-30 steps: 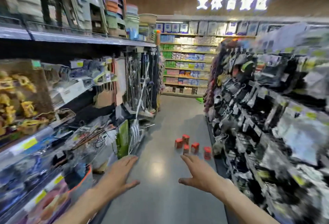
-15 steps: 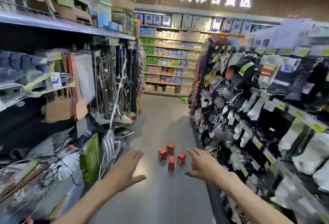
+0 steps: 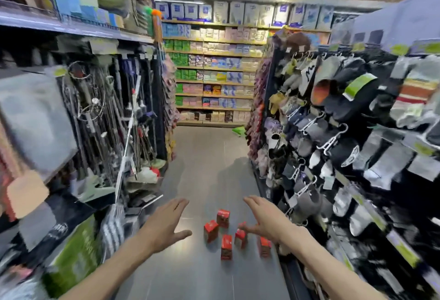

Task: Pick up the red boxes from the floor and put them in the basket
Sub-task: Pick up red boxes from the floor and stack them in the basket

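Note:
Several small red boxes stand in a loose cluster on the grey aisle floor, among them one at the back (image 3: 223, 218), one at the left (image 3: 210, 230) and one at the front (image 3: 226, 246). My left hand (image 3: 166, 224) is held out flat and open, left of the cluster and apart from it. My right hand (image 3: 267, 221) is also open, fingers spread, just right of the boxes; its thumb overlaps one box in the picture. Neither hand holds anything. No basket is clearly in view.
Shelves line both sides of the narrow aisle: hanging mops and tools (image 3: 114, 118) on the left, slippers and socks (image 3: 333, 118) on the right. A green object (image 3: 239, 130) lies on the floor far ahead, before the back shelving (image 3: 214, 73).
The view has moved forward along the aisle, so the red boxes are nearer and lower in the picture. Both hands stay stretched out, open and empty.

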### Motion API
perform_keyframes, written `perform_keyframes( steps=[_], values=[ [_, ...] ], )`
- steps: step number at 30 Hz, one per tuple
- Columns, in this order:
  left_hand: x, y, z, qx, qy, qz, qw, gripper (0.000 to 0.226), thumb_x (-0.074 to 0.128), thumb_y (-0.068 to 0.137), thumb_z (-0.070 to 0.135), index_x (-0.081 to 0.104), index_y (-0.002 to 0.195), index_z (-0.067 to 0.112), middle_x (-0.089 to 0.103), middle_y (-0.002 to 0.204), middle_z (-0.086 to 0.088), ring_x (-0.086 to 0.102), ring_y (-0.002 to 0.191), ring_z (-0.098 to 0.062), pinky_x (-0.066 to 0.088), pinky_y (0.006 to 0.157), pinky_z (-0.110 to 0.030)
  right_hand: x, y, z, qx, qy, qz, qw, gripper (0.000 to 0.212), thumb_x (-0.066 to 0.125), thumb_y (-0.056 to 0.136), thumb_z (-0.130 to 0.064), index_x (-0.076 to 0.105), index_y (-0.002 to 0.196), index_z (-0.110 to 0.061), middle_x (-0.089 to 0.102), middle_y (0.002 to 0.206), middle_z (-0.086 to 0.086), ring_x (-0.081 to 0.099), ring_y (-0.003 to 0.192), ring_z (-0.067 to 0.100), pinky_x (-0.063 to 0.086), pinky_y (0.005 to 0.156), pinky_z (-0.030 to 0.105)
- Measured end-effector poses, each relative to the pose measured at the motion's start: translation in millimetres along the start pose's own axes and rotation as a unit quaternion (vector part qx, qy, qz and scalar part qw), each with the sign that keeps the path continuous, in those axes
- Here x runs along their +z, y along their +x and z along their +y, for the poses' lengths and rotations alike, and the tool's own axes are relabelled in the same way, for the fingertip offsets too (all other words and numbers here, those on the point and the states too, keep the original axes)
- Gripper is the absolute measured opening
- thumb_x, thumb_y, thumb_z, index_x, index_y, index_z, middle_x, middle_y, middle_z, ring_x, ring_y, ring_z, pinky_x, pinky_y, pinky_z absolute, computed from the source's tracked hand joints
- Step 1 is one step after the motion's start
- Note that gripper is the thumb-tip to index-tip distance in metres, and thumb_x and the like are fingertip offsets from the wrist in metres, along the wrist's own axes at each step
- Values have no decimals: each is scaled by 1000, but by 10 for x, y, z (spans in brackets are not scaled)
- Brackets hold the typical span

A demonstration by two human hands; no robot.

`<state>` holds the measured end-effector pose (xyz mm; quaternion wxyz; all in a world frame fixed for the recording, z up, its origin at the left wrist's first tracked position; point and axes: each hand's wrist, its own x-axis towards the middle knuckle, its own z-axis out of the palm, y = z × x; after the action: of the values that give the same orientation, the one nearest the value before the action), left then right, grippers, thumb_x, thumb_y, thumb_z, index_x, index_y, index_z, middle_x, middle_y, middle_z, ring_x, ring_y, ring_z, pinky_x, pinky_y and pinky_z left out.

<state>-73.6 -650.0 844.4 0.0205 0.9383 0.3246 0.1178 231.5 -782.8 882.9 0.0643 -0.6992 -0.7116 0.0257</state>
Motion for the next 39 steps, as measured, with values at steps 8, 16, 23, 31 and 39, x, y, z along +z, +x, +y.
perform_keyframes(
  steps=[8, 16, 23, 31, 39],
  values=[
    [396, 1882, -805, -12, 4, -3, 1000, 88, 54, 83, 67, 34, 150, 12, 41, 150, -8, 39, 137, -26, 31, 112, -35, 7, 1865, 1226, 21, 29, -8, 999, 100, 49, 75, -77, 28, 150, -14, 39, 151, 6, 38, 136, 24, 30, 111, 32],
    [1497, 3646, -1740, -13, -18, -21, 1000, 84, 57, 82, 63, 39, 146, 12, 48, 145, -9, 47, 131, -29, 37, 108, -38, 661, 3727, 2356, 33, 39, -25, 998, 94, 53, 77, -73, 29, 149, -19, 39, 151, 4, 36, 137, 22, 29, 113, 34],
    [2952, 5133, -2631, -24, -53, -55, 997, 81, 76, 76, 50, 50, 136, 3, 57, 134, -17, 55, 122, -34, 43, 104, -42, 1748, 5463, 3332, 68, 79, -45, 994, 85, 65, 81, -61, 36, 146, -15, 43, 147, 6, 41, 134, 25, 31, 109, 34],
    [4778, 5939, -3215, -110, -125, -120, 979, 81, 85, 70, 41, 53, 133, 0, 59, 129, -21, 58, 117, -38, 47, 99, -46, 3428, 6775, 4240, 51, 123, -140, 981, 82, 67, 81, -57, 37, 144, -14, 45, 145, 9, 45, 131, 29, 39, 108, 43],
    [7505, 5977, -3400, -207, -158, -176, 949, 93, 83, 68, 49, 46, 140, 3, 54, 136, -19, 53, 123, -38, 42, 105, -45, 5672, 7365, 5001, 5, 167, -183, 969, 79, 69, 83, -51, 36, 146, -17, 44, 146, 6, 41, 132, 24, 33, 110, 37]
  ],
)
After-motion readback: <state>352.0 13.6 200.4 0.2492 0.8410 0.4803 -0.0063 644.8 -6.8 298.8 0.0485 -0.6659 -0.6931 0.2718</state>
